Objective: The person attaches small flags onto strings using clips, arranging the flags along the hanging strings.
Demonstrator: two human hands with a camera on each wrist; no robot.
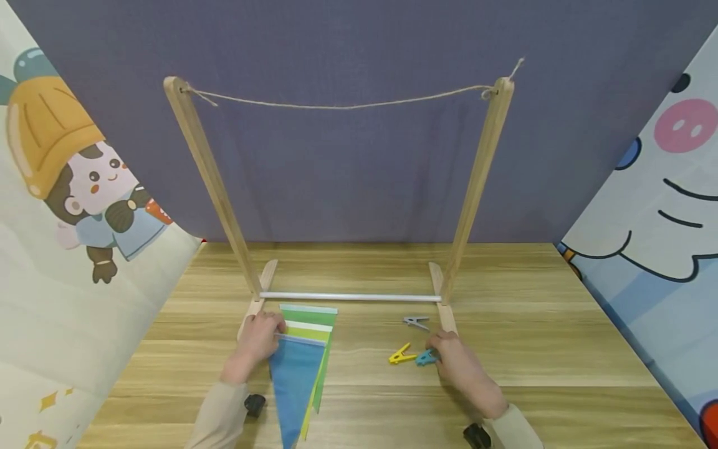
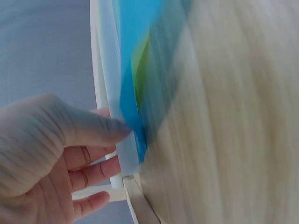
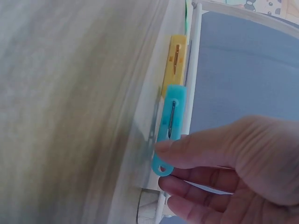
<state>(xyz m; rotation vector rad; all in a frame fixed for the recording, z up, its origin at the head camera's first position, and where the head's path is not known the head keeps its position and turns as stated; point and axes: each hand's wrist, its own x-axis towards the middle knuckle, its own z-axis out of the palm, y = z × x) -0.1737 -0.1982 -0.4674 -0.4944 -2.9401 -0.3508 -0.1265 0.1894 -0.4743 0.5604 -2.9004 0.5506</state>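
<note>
Left hand (image 1: 259,337) pinches the blue flag (image 1: 297,368) at its far-left corner; right hand (image 1: 457,362) pinches the blue clip (image 3: 170,116) (squarely gripped handles should serve best).

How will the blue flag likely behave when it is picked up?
The blue flag may droop, since it looks thin. Its pale strip should bend less, as it looks straight. The flag is probably light, having little bulk.

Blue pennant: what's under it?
Under the blue pennant: a yellow-green pennant, then a green pennant, both showing past its top and right edges. Their middles are covered; anything else beneath can't be seen.
</note>
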